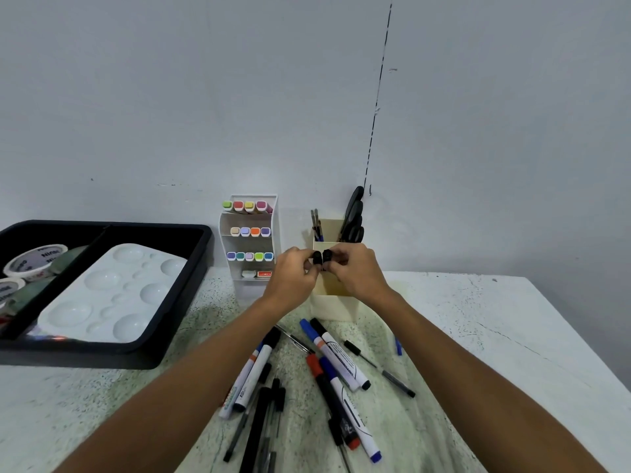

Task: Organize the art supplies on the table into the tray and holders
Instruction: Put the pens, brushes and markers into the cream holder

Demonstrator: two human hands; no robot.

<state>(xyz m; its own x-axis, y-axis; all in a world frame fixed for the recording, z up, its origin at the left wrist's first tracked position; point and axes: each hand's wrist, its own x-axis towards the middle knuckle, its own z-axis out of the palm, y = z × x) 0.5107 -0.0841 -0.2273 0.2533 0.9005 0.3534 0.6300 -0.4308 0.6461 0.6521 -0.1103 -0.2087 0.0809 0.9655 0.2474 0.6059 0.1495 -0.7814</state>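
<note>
Pinching two black-capped markers (322, 257) upright, the left hand (293, 278) and right hand (355, 273) meet over the cream holder (333, 290); its front compartment lies directly below, toward 6 o'clock.

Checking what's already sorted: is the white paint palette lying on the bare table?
No, the palette lies inside the black tray.

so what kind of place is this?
Probably a plain art or craft desk against a bare wall: a paint palette in a black tray, a rack of coloured markers, loose pens on the table.
</note>
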